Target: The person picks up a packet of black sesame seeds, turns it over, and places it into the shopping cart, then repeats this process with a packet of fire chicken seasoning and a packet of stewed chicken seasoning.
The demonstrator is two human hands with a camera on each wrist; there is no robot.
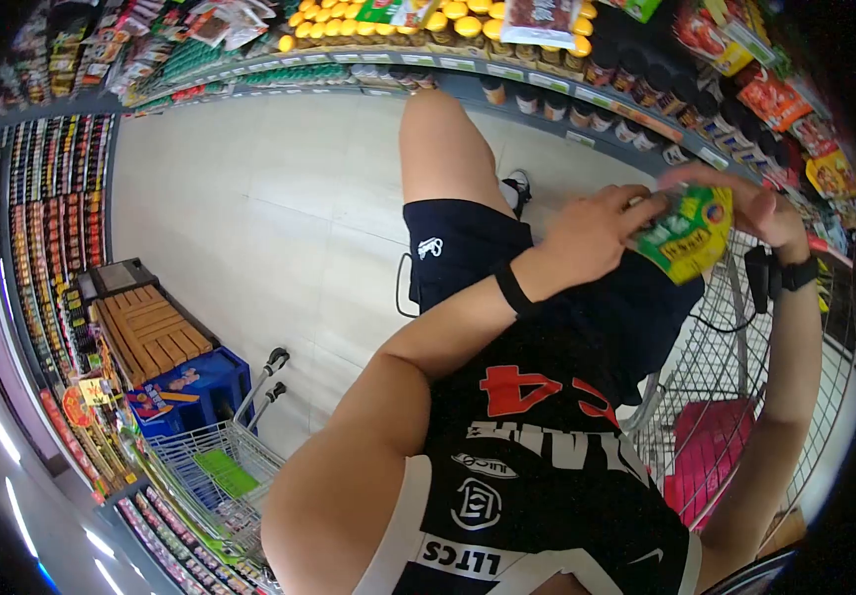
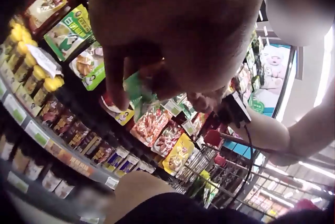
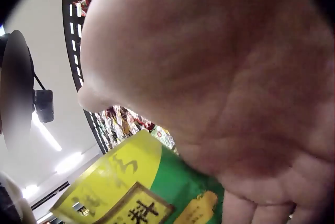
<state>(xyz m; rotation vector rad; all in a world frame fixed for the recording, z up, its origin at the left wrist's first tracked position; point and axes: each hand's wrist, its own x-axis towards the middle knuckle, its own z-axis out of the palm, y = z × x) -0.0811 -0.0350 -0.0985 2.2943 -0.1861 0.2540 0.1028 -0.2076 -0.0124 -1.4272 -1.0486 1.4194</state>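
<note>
Holding the green-and-yellow packet (image 1: 688, 233) at the upper right of the head view, above the wire cart (image 1: 735, 397), we are gripping it: left hand (image 1: 597, 233) curling round its left edge, right hand (image 1: 760, 208) pinching its right. We are probably inspecting it; any next move needs one firm grip.

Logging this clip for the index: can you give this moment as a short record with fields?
Place: shop aisle, shelves of jars and packets
Left hand: grips the packet on its left side
Right hand: holds the packet's right side, fingers over its top
Packet: green and yellow, held up above the cart
Cart: wire, with a pink item inside
</note>
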